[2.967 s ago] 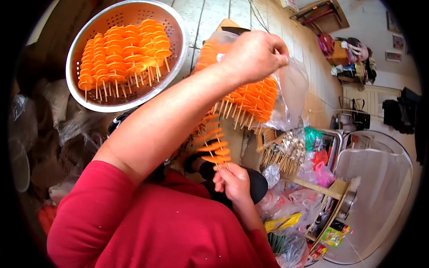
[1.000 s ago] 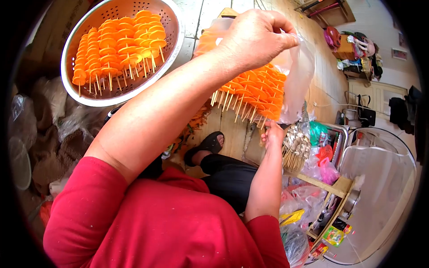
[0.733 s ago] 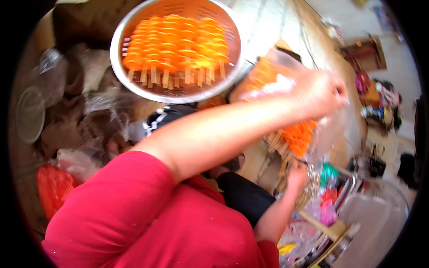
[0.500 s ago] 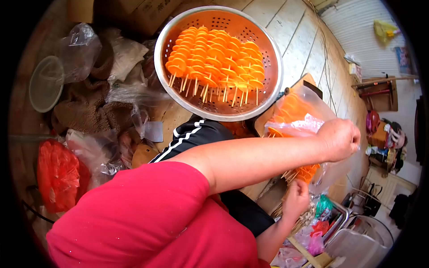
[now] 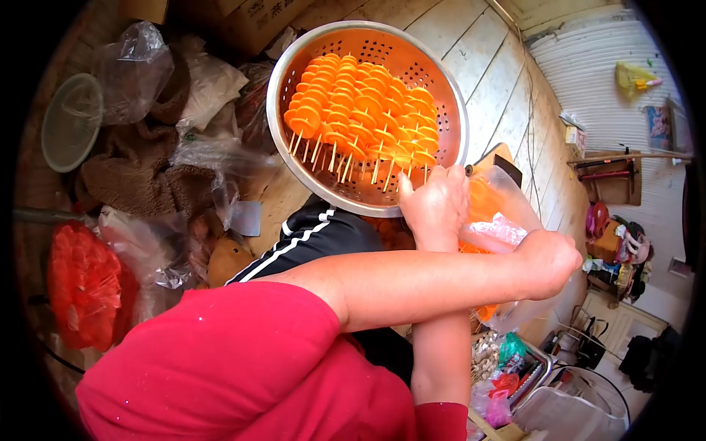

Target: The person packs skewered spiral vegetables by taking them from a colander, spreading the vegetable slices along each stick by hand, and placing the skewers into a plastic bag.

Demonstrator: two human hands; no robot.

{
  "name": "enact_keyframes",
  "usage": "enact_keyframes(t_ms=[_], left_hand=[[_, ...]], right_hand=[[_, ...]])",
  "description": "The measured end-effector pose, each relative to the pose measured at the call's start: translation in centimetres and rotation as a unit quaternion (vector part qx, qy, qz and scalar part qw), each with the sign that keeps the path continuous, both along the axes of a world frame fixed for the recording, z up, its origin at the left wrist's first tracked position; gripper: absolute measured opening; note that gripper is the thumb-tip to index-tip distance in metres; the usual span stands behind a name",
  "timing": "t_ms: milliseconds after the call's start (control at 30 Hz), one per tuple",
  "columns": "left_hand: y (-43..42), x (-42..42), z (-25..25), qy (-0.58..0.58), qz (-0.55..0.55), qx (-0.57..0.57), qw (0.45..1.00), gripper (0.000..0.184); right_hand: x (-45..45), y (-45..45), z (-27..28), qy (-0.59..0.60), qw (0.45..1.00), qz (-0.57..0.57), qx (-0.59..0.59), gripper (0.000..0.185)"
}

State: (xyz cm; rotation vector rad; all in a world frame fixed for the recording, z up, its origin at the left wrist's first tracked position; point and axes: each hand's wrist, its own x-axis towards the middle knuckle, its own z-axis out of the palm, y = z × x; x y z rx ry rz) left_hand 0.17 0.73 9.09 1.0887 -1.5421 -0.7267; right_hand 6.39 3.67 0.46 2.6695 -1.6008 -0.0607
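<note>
A steel colander holds several skewers of thin orange slices, their bare sticks pointing toward me. At its near right rim is my right hand, thumb and fingers apart, close to the stick ends and holding nothing that I can see. My left arm crosses over my right forearm. Closed at the edge of a clear plastic bag, my left hand grips the plastic, though its fingertips are turned away. More orange slices show through the bag, partly hidden behind my arms.
Crumpled plastic bags, a brown fleecy cloth and a red bag lie at left. A round translucent lid is beside them. At lower right are a pile of small bags and a clear bin.
My right hand has moved from the skewers at the bag, under my left arm, up to the colander's rim. My left hand stays at the bag, slightly lower.
</note>
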Motion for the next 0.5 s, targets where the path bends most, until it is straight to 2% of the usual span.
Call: enact_keyframes(t_ms=[67,133,367,433,467,500], left_hand=[[0.0,0.1,-0.1,0.004,-0.006,0.010,1.000,0.011],[-0.3,0.2,-0.3,-0.004,-0.005,-0.006,1.000,0.013],[0.0,0.4,0.0,-0.002,-0.023,0.015,1.000,0.013],[0.0,0.4,0.0,-0.009,-0.020,0.019,1.000,0.013],[0.0,0.3,-0.1,-0.008,-0.020,0.019,1.000,0.013],[-0.1,0.1,-0.2,-0.003,-0.018,0.018,1.000,0.014]], right_hand=[[0.5,-1.0,-1.1,0.037,0.999,-0.011,0.014,0.044],[0.6,-1.6,-1.9,0.073,0.997,-0.019,0.010,0.039],[0.8,-3.3,-3.1,0.075,0.997,-0.011,-0.002,0.030],[0.8,-3.3,-2.5,-0.055,0.992,-0.091,0.074,0.022],[0.5,-3.6,-2.6,-0.055,0.992,-0.091,0.074,0.022],[0.0,-4.1,-2.7,-0.191,0.947,-0.154,0.208,0.018]])
